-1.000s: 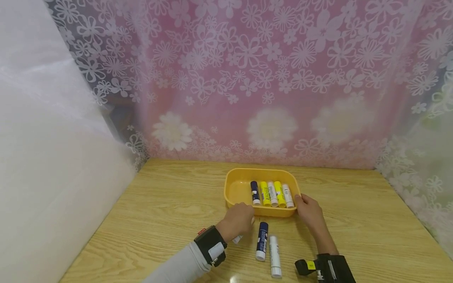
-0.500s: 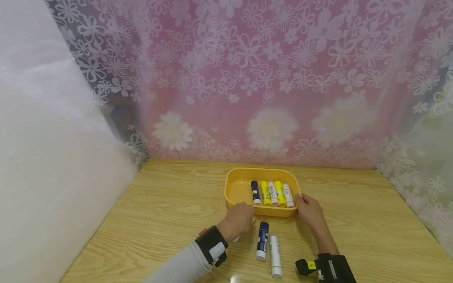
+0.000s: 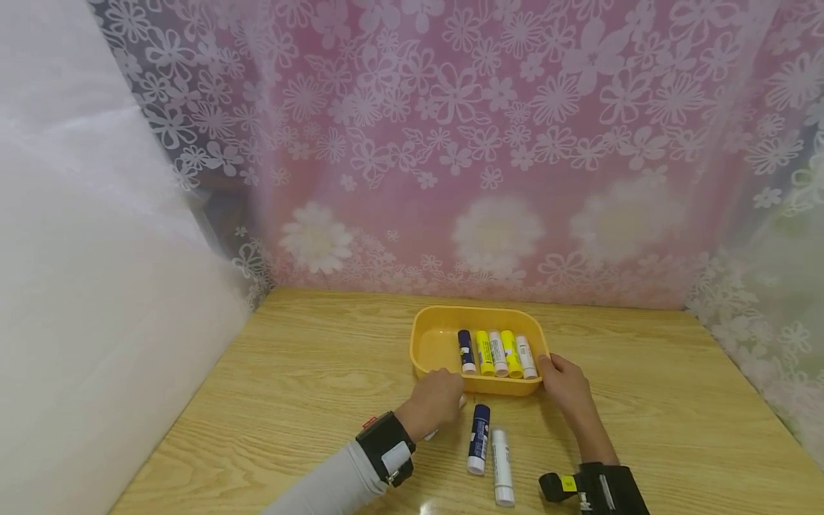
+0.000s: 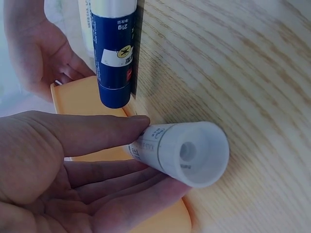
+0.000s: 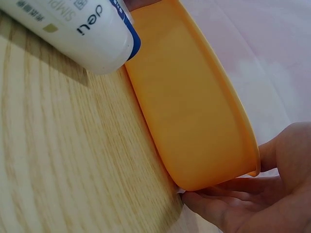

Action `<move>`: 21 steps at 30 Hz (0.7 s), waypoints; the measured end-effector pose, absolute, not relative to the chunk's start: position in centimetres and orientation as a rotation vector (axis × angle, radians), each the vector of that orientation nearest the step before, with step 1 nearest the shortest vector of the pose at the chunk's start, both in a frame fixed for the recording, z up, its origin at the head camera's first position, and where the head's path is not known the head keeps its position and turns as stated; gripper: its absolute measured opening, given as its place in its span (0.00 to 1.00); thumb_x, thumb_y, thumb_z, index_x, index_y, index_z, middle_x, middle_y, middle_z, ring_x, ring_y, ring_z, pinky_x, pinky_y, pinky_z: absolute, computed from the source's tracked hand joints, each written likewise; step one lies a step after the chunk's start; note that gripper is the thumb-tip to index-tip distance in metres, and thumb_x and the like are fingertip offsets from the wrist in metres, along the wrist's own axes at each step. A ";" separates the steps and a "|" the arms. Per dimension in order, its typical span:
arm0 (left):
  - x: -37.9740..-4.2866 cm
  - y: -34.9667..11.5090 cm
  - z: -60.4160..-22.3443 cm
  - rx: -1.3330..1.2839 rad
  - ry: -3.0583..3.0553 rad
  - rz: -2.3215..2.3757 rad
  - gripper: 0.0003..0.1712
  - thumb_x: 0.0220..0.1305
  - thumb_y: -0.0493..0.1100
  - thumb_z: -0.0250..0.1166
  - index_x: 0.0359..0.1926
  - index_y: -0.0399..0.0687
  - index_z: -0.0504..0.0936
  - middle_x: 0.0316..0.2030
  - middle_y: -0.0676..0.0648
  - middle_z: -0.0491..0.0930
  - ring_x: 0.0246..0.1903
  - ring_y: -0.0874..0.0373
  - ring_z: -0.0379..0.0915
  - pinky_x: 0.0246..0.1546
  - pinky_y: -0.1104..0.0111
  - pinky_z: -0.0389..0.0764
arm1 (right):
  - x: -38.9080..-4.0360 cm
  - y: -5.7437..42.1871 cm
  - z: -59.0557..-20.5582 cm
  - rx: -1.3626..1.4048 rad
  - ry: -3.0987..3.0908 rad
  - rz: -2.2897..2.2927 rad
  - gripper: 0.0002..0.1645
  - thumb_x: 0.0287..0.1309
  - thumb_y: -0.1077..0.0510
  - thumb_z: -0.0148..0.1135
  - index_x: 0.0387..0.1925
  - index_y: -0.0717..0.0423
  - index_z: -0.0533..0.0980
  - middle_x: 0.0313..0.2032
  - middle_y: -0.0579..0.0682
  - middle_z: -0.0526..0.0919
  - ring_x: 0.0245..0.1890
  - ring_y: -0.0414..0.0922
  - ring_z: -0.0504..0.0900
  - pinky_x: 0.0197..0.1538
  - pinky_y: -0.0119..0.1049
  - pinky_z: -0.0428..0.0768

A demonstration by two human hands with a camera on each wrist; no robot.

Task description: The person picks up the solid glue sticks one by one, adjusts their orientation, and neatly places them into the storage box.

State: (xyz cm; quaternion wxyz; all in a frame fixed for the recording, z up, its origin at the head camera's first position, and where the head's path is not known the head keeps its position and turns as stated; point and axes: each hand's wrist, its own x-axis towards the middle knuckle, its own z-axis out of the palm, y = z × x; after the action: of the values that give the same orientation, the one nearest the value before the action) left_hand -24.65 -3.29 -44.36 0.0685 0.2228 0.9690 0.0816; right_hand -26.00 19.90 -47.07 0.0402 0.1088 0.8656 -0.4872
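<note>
My left hand (image 3: 436, 400) is at the front left of a yellow plastic tray (image 3: 433, 349). In the left wrist view, its thumb and fingers pinch a white glue stick (image 4: 199, 153), whose hollow end faces the camera; from above, the hand mostly hides it. My right hand (image 3: 568, 390) grips the tray's front right corner, thumb at the rim and fingers beneath in the right wrist view. Inside the tray lie a navy glue stick (image 3: 466, 352), two yellow glue sticks (image 3: 485, 353) and two white glue sticks (image 3: 498, 353), side by side toward the right.
Between the hands, a navy glue stick (image 3: 478, 440) and a white glue stick (image 3: 502, 468) lie on the wooden table (image 3: 309, 372), in front of the tray. A flowered pink curtain (image 3: 399, 179) hangs behind the table, and a white sheet (image 3: 116, 300) borders its left side.
</note>
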 end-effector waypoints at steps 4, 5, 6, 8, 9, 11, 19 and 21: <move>-24.7 -3.2 -44.3 0.653 2.909 0.257 0.06 0.56 0.40 0.70 0.35 0.43 0.83 0.19 0.51 0.70 0.19 0.60 0.66 0.17 0.73 0.67 | -26.0 19.9 -47.1 0.345 2.638 -1.511 0.40 0.71 0.40 0.34 0.69 0.67 0.55 0.67 0.69 0.59 0.68 0.64 0.55 0.66 0.59 0.58; -24.6 -3.2 -44.3 0.650 2.907 0.261 0.06 0.56 0.40 0.70 0.34 0.43 0.83 0.19 0.51 0.70 0.18 0.60 0.66 0.17 0.73 0.67 | -26.0 19.9 -47.1 0.348 2.639 -1.514 0.40 0.71 0.40 0.34 0.69 0.67 0.55 0.66 0.69 0.59 0.67 0.65 0.55 0.66 0.59 0.58; -24.6 -3.2 -44.3 0.649 2.905 0.263 0.06 0.57 0.40 0.69 0.34 0.44 0.83 0.19 0.51 0.70 0.18 0.60 0.66 0.17 0.73 0.67 | -26.0 19.9 -47.1 0.352 2.638 -1.519 0.40 0.71 0.40 0.34 0.69 0.67 0.55 0.67 0.69 0.59 0.68 0.64 0.55 0.66 0.59 0.58; -24.6 -3.3 -44.3 0.647 2.903 0.264 0.05 0.57 0.40 0.69 0.34 0.44 0.83 0.19 0.51 0.70 0.19 0.60 0.66 0.17 0.73 0.67 | -26.1 19.9 -47.2 0.352 2.642 -1.522 0.40 0.71 0.40 0.34 0.69 0.67 0.55 0.67 0.68 0.59 0.68 0.64 0.55 0.66 0.58 0.58; -24.6 -3.3 -44.3 0.645 2.903 0.265 0.05 0.57 0.40 0.69 0.34 0.44 0.83 0.19 0.51 0.70 0.19 0.60 0.66 0.17 0.73 0.67 | -26.1 19.9 -47.2 0.348 2.646 -1.522 0.40 0.71 0.40 0.34 0.69 0.67 0.55 0.67 0.68 0.59 0.68 0.64 0.55 0.66 0.58 0.58; -24.6 -3.3 -44.3 0.639 2.899 0.270 0.05 0.57 0.40 0.69 0.34 0.44 0.83 0.19 0.51 0.70 0.19 0.60 0.66 0.17 0.73 0.67 | -26.1 19.9 -47.3 0.343 2.656 -1.517 0.40 0.71 0.40 0.34 0.69 0.67 0.56 0.66 0.68 0.60 0.67 0.64 0.56 0.66 0.58 0.59; -24.7 -3.4 -44.4 0.655 2.899 0.284 0.05 0.55 0.39 0.70 0.34 0.43 0.83 0.19 0.51 0.70 0.18 0.60 0.66 0.17 0.73 0.68 | -26.1 19.9 -47.4 0.341 2.646 -1.517 0.41 0.71 0.40 0.33 0.69 0.67 0.55 0.67 0.69 0.59 0.67 0.64 0.55 0.66 0.59 0.58; -24.7 -3.4 -44.4 0.667 2.905 0.278 0.06 0.55 0.39 0.70 0.34 0.43 0.84 0.20 0.51 0.71 0.19 0.60 0.66 0.17 0.74 0.68 | -26.0 19.9 -47.4 0.345 2.644 -1.519 0.40 0.71 0.40 0.34 0.69 0.68 0.55 0.66 0.69 0.59 0.68 0.64 0.55 0.66 0.59 0.58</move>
State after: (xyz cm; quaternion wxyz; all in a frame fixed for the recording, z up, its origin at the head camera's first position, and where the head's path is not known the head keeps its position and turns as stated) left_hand -24.72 -3.45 -44.38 0.0740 0.2222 0.9678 0.0925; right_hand -26.04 19.93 -47.42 0.0366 0.1123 0.8610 -0.4947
